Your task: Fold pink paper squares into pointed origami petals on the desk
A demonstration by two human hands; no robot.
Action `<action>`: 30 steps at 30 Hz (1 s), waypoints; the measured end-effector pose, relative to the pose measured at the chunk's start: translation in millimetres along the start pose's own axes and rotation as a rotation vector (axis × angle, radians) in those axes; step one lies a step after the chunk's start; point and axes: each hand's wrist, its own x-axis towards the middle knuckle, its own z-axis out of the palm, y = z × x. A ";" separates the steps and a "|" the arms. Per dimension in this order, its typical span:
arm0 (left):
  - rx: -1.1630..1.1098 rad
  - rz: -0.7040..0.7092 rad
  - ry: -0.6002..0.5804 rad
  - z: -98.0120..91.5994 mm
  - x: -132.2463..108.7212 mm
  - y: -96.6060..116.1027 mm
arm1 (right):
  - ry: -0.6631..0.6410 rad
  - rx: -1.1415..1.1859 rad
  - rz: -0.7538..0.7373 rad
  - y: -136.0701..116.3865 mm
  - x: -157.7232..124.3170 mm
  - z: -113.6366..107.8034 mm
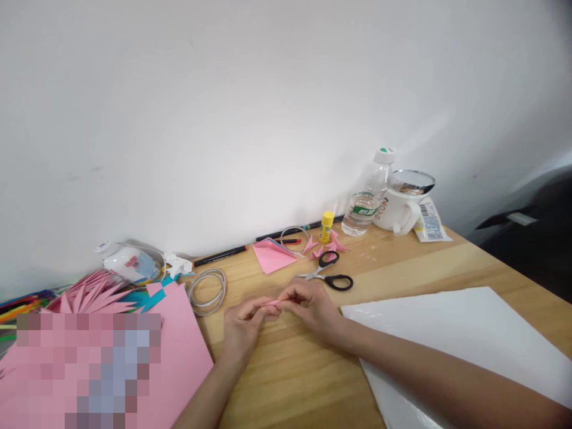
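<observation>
A small folded piece of pink paper (271, 303) is pinched between my two hands above the wooden table. My left hand (245, 319) grips its left end, thumb and fingers pressed together. On the other end are the closed fingertips of my right hand (308, 307). Most of the paper is hidden by the fingers. Just beyond my right hand lie black-handled scissors (338, 282), their blades partly covered by it. Farther back are a stack of pink paper squares (272, 257), several small folded pink paper pieces (333, 245) and an upright yellow glue stick (326, 227).
Pink paper sheets (187, 351) and a fan of folded pink strips (92, 292) cover the left side. A coiled cable (208, 292) lies beside them. A white sheet (447, 333) is under my right forearm. A water bottle (364, 205) and white mug (395, 208) stand by the wall.
</observation>
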 end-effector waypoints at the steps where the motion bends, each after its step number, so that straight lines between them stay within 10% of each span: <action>1: 0.007 0.004 -0.005 -0.1 0.0 0.4 | -0.003 0.005 0.004 -0.7 0.3 -0.2; 18: 0.283 0.321 -0.009 -8.9 0.7 -8.2 | -0.181 0.367 0.241 -0.7 7.5 -4.1; 30: -0.024 0.032 -0.048 -3.1 3.0 -8.8 | -0.032 0.178 0.087 5.9 4.7 -0.9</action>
